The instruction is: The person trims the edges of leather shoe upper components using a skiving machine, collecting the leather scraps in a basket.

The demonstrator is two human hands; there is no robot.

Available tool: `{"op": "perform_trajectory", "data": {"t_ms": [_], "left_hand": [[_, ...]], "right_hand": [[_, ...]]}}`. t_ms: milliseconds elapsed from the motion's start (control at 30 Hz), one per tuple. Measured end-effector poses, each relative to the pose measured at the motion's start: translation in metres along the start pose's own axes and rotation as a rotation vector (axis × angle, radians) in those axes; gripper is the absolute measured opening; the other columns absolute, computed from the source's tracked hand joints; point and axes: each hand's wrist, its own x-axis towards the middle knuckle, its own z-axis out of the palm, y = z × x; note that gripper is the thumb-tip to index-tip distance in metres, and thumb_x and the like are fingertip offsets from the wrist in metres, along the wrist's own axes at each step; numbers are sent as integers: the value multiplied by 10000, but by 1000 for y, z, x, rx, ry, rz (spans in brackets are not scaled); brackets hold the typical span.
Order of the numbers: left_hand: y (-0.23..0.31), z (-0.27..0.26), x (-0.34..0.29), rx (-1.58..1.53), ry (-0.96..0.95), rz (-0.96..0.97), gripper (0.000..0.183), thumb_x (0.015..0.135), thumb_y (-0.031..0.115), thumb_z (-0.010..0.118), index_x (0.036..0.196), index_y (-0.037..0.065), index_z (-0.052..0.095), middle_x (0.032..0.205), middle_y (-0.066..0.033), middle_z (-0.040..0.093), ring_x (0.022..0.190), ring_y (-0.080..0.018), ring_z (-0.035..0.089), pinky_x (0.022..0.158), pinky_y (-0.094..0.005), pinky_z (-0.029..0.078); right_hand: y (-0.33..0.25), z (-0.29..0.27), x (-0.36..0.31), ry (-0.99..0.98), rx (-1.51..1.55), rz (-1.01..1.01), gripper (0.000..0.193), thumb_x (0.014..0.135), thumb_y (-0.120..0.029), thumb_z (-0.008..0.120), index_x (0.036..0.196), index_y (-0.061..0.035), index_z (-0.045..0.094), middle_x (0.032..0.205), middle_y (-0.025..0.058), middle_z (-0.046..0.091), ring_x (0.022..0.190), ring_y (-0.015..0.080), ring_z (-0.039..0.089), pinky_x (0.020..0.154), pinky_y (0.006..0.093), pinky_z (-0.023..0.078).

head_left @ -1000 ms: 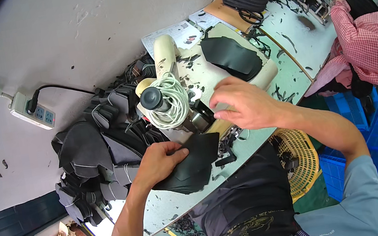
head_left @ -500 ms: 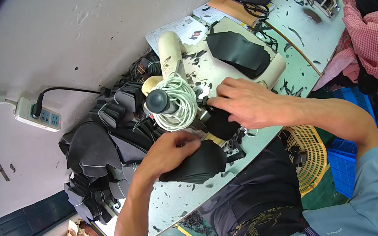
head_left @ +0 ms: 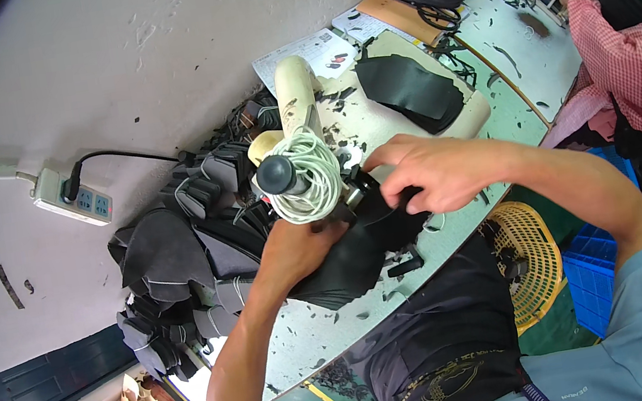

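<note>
My left hand (head_left: 299, 247) reaches in beside the coil of white cord (head_left: 309, 177), bent over a stack of black sheet pieces (head_left: 337, 278); the coil and the hand's own back hide most of its fingers. A black sheet piece (head_left: 387, 222) lies at the metal working parts of a cream-coloured bench machine (head_left: 294, 91). On its right side is my right hand (head_left: 443, 174), with fingers bent but apart and fingertips at the piece's edge. A black knob (head_left: 277, 175) sits within the coil.
Bundled dark pieces (head_left: 166, 258) crowd the left side. More black sheets (head_left: 408, 90) lie on the machine's top. A yellow basket (head_left: 537, 267) and blue crates (head_left: 594, 283) stand below right. A co-worker's checked pink sleeve (head_left: 621, 52) shows at far right.
My left hand has moved up and right off the stack, toward the machine's working parts. My right hand has shifted slightly right, its fingers spreading. The black piece now overlaps the stack.
</note>
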Motion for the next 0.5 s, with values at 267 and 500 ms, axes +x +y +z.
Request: {"op": "perform_trajectory", "data": {"t_ms": [267,500], "left_hand": [[-30,10,-15,-238,-89,-75,320,831,243,697,1041,1,687,926,-145,708,867,-237,674,807,-331,494],[2,6,-1,5,-63,-72,285,832,243,675,1042,51,697,922,-161,699,853,-287,669,810,-357,493]], "right_hand": [[3,15,4,243,-350,103,230,757,-50,686,979,-27,633,1010,84,608,1039,286,528,870,403,418],[4,-8,5,-11,-10,13,231,752,-16,634,980,-47,655,1098,147,569,1065,323,519,895,416,421]]}}
